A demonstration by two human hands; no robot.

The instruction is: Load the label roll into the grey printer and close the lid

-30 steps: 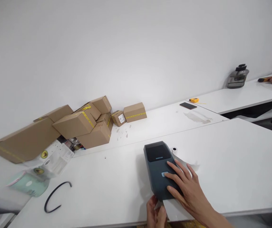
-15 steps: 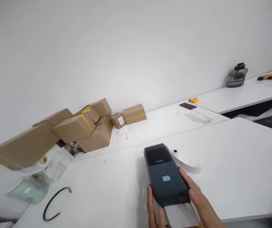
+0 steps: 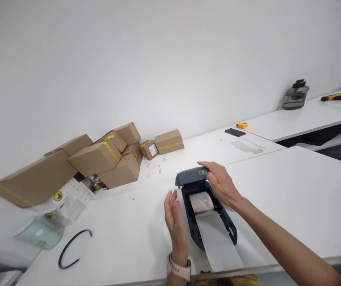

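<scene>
A dark blue-grey label printer [image 3: 190,228] lies on the white table in front of me with its lid raised. Inside sits a roll of white paper [image 3: 202,201], and a wide paper strip [image 3: 218,240] runs from it toward the table's front edge. My right hand [image 3: 222,184] grips the lid [image 3: 190,176] by its right end. To the left of the printer, my left hand [image 3: 176,222] is held open, fingers up and holding nothing. It wears a pink-banded watch [image 3: 179,270] at the wrist.
Cardboard boxes [image 3: 95,159] are piled at the back left. Nearer lie clear packages [image 3: 75,202], a mint-green pouch [image 3: 41,234] and a curved black strip [image 3: 69,250]. A phone [image 3: 235,132], yellow tape measure [image 3: 242,125] and dark bottle [image 3: 295,95] are back right.
The printer's lid has gone from closed to raised, exposing the paper roll. My right hand has moved up onto the lid. My left hand has let go of the printer's side.
</scene>
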